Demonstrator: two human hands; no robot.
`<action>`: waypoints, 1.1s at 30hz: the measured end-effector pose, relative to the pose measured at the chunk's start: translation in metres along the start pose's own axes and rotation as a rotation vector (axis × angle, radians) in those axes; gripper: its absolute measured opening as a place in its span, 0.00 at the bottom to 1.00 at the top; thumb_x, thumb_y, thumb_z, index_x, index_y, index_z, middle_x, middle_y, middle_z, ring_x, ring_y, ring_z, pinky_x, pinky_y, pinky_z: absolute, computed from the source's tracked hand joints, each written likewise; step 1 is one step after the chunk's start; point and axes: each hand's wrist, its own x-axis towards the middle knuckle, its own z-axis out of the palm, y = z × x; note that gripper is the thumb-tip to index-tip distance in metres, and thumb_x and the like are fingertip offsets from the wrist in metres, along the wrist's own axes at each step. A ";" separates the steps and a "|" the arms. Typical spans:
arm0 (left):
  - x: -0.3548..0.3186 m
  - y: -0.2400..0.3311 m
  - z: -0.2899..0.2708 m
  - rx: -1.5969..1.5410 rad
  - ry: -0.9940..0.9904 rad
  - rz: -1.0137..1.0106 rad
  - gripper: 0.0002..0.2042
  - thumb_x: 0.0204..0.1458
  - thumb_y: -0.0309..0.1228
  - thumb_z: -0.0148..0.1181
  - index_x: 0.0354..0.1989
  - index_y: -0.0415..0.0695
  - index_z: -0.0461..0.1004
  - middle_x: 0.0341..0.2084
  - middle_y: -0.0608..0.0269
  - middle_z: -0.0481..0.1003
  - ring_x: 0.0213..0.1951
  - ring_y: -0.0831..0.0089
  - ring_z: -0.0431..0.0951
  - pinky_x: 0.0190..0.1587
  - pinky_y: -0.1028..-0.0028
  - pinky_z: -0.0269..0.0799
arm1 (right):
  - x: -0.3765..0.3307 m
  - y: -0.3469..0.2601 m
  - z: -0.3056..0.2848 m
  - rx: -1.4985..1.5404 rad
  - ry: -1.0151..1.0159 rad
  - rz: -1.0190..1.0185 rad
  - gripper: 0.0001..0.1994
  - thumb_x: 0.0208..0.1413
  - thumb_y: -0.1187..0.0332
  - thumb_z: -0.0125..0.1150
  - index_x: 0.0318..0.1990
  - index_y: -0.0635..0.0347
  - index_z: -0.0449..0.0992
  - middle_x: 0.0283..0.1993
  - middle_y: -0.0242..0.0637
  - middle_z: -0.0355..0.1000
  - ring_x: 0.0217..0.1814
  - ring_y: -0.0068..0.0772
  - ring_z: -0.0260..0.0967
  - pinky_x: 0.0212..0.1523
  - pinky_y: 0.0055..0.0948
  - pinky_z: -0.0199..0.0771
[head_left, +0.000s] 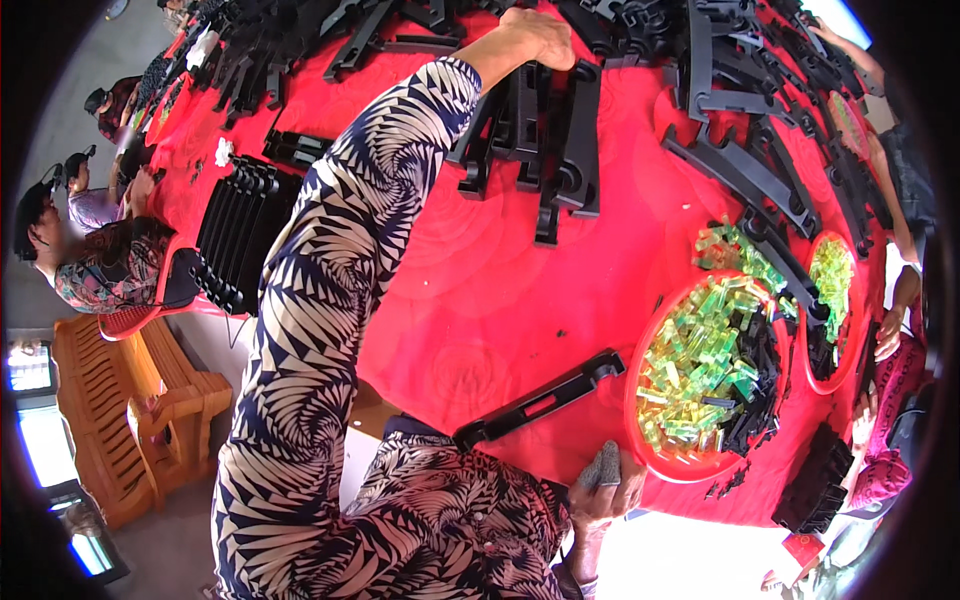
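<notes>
My left hand (540,38) reaches far across the red-covered table (480,290), its fingers closed at the top of a group of long black plastic parts (580,140). Exactly how many it grips is hidden. At the near table edge, my right hand (610,490) is curled, with something grey and cloth-like (602,466) at its fingers; whether it holds anything is unclear. A single black plastic bar with a slot (540,400) lies to the left of that hand. Beside it stands a round red basket (634,400) of yellow-green clear pieces (700,350) and small black pieces (755,390).
Black parts (350,40) are heaped along the far side. A row of black parts (245,235) stands at left. Another red basket (830,385) sits at right, near loose green pieces (730,245). People sit on both sides; a wooden bench (110,420) is at left.
</notes>
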 end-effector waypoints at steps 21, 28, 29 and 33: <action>-0.079 0.020 -0.006 -0.301 0.097 0.130 0.39 0.37 0.76 0.54 0.27 0.45 0.81 0.35 0.58 0.81 0.45 0.58 0.80 0.46 0.57 0.73 | 0.000 -0.003 0.008 -0.023 0.089 -0.024 0.09 0.55 0.80 0.59 0.43 0.68 0.77 0.38 0.48 0.74 0.34 0.49 0.73 0.31 0.43 0.75; -0.135 0.018 0.017 -0.417 0.603 0.163 0.39 0.46 0.66 0.57 0.51 0.40 0.76 0.47 0.48 0.75 0.55 0.51 0.68 0.58 0.52 0.58 | -0.003 -0.002 0.008 -0.040 0.110 -0.039 0.08 0.55 0.80 0.59 0.43 0.70 0.77 0.37 0.49 0.73 0.31 0.49 0.72 0.28 0.43 0.75; -0.147 0.014 0.021 -0.429 0.687 0.145 0.36 0.50 0.62 0.58 0.53 0.40 0.75 0.48 0.46 0.74 0.55 0.50 0.68 0.58 0.53 0.60 | -0.003 -0.001 0.008 -0.042 0.111 -0.046 0.08 0.55 0.80 0.59 0.43 0.70 0.77 0.37 0.48 0.73 0.31 0.49 0.72 0.28 0.43 0.74; -0.196 -0.011 0.034 -0.644 0.704 -0.062 0.24 0.56 0.47 0.59 0.54 0.41 0.72 0.51 0.43 0.72 0.56 0.45 0.69 0.58 0.54 0.65 | -0.006 0.002 0.010 -0.009 0.115 -0.069 0.09 0.54 0.80 0.59 0.42 0.70 0.76 0.39 0.49 0.72 0.32 0.49 0.71 0.29 0.43 0.74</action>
